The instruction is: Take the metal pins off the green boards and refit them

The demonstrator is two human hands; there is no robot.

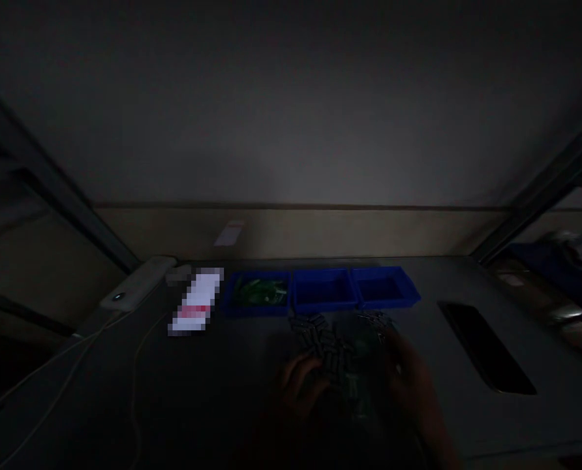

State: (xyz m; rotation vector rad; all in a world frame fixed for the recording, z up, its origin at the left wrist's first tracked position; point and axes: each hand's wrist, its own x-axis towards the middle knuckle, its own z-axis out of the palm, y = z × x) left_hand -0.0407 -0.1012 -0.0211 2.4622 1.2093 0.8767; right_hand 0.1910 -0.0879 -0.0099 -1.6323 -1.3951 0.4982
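Observation:
The scene is very dark. My left hand (301,386) lies at the near left edge of a pile of small dark cylindrical pieces (324,339). Its fingers are bent but apart, their tips by the pieces, with no held object showing. To the right of the pile, my right hand (411,378) has its fingers and thumb drawn together; what lies between them is lost in shadow. Thin shiny metal pieces (376,320) lie just beyond its fingertips. A faint greenish, see-through object (362,352) sits between my hands, too dim to name.
Three blue trays stand behind the pile: the left tray (225,305) holds green items (259,292), beside a middle tray (325,305) and right tray (389,302). A phone-like dark slab (487,346) lies right. A lit, pixelated screen (198,303), white power strip (139,284) and cables (135,378) are left.

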